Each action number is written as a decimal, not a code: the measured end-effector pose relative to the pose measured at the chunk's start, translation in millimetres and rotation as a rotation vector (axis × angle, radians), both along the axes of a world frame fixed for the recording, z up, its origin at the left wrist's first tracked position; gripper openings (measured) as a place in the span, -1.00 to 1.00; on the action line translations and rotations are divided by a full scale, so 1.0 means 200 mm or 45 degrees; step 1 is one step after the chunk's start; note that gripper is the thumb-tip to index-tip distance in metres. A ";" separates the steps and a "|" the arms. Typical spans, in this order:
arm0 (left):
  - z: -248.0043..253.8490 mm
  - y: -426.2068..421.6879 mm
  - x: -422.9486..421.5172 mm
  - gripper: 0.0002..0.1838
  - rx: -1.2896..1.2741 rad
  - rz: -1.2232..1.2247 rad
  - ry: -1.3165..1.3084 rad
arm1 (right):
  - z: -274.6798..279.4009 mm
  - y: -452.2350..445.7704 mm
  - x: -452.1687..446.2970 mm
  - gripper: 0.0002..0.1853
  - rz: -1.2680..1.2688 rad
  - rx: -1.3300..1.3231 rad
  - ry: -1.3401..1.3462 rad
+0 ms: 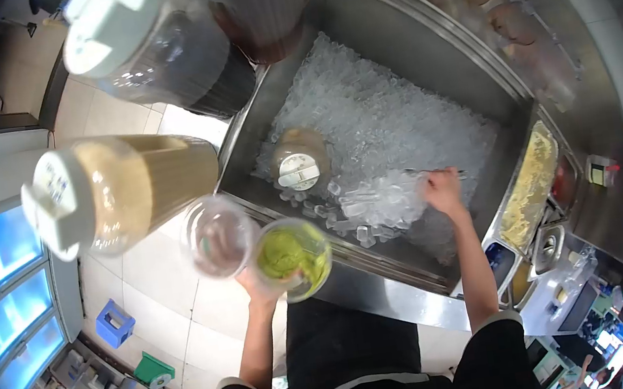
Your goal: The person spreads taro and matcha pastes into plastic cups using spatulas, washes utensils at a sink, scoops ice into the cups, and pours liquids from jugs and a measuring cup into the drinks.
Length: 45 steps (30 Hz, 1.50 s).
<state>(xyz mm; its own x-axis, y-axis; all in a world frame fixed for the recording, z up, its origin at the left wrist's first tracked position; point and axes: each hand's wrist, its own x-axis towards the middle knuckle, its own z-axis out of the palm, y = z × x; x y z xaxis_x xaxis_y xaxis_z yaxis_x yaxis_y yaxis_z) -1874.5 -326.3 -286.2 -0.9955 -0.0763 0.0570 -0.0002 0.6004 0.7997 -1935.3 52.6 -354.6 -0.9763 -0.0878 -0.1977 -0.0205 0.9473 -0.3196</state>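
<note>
My left hand point(260, 288) is closed around two clear plastic cups, held side by side over the near edge of the ice bin. One is a cup with green mash point(289, 258) inside. The other clear cup point(217, 238) has no green in it and is somewhat blurred. My right hand point(442, 190) is closed on the handle of an ice scoop, and a heap of ice cubes point(384, 200) covers most of the scoop. It is low over the ice in the steel bin point(402, 18). A lidded jar point(298, 166) sits sunk in the ice between my hands.
Tall lidded pitchers stand along the bin's left edge, one with beige liquid point(158, 180) and one with dark liquid point(182, 65). To the right are a tray of yellow shreds point(531, 186) and small steel containers point(548, 245). A blue stool point(115, 324) stands on the floor.
</note>
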 end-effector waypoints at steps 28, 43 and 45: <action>-0.29 0.07 -0.09 -0.29 0.268 -0.286 -0.044 | -0.55 0.40 -0.15 -0.76 0.107 1.135 -0.288; -0.15 -0.04 0.26 -0.29 0.506 -0.199 -0.478 | -0.85 -0.39 0.16 -0.71 -0.279 -0.491 -0.786; -0.12 -0.02 0.24 -0.29 0.544 -0.225 -0.451 | -0.62 -0.39 0.08 -0.71 -0.238 -0.493 -0.648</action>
